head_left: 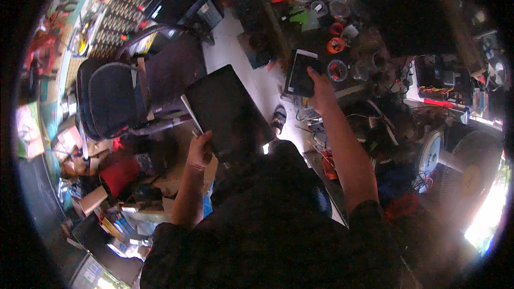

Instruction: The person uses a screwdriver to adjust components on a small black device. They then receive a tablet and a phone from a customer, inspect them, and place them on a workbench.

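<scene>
My left hand (199,150) is closed on the lower left edge of a large dark flat tablet (229,109), which is tilted in front of my body. A thin pale strip (191,113) runs along that tablet's left side; I cannot tell whether it is a separate piece. Farther right, my right hand (323,92) grips the right side of a smaller tablet (300,75) with a dark screen and a white band at its far end. One finger lies over its face. This tablet is at the bench edge; whether it rests there cannot be made out.
A cluttered workbench (353,67) with round containers, including an orange one (335,45), stands at the far right. A dark chair (174,69) is at the left, beside boxes and a red item (119,174). A fan (471,174) stands right, near loose cables.
</scene>
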Demonstrator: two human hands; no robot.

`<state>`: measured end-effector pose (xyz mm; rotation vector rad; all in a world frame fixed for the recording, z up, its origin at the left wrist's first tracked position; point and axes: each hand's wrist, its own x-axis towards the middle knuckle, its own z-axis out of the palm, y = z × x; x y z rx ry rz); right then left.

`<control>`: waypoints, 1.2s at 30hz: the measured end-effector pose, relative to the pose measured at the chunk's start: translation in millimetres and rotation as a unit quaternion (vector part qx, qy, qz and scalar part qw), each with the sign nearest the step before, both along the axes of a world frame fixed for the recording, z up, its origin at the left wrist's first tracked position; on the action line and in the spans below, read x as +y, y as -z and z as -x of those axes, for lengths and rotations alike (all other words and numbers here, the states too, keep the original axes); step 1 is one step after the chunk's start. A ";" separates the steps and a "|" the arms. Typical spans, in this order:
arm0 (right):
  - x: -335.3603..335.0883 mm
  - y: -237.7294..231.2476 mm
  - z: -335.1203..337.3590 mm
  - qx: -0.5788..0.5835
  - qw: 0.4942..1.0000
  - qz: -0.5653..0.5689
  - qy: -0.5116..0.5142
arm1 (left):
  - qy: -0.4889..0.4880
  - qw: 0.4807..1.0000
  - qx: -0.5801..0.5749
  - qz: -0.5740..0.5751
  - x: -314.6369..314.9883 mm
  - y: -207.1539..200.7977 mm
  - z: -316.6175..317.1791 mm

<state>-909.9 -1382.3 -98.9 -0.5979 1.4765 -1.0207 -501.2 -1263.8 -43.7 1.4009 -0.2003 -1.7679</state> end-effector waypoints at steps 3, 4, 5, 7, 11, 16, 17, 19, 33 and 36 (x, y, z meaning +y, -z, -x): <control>-55.0 39.3 14.5 -0.057 0.984 -0.113 0.125 | 0.055 0.998 0.024 -0.027 -14.8 37.1 -28.9; -67.3 33.9 15.1 0.001 0.988 -0.121 0.093 | 0.052 0.998 0.021 -0.032 -29.7 30.4 -13.3; -80.7 28.9 14.4 0.058 0.988 -0.129 0.062 | 0.048 0.998 0.017 -0.037 -46.4 24.6 -2.0; -96.8 4.3 4.0 0.085 0.993 -0.062 0.054 | 0.106 0.991 -0.032 -0.068 -79.8 22.1 2.8; -111.6 36.9 33.7 0.104 0.993 -0.022 0.045 | 0.228 0.969 -0.071 -0.061 -159.0 35.7 3.3; -114.1 65.6 46.7 0.251 0.967 0.003 -0.034 | 0.212 0.976 0.001 -0.042 -229.1 21.6 5.6; -106.4 74.5 52.4 0.315 0.946 0.041 -0.066 | 0.214 0.975 0.030 -0.041 -237.6 27.2 1.3; -110.9 66.5 43.9 0.330 0.939 0.053 -0.077 | 0.278 0.957 -0.002 -0.080 -257.0 32.5 -19.8; -131.0 -16.4 -30.6 0.574 0.818 -0.037 0.018 | 0.324 0.941 -0.091 -0.026 -301.2 -18.0 -2.4; -93.5 -45.7 -65.5 0.530 0.847 0.035 0.021 | 0.306 0.941 -0.083 -0.121 -310.6 -24.9 10.3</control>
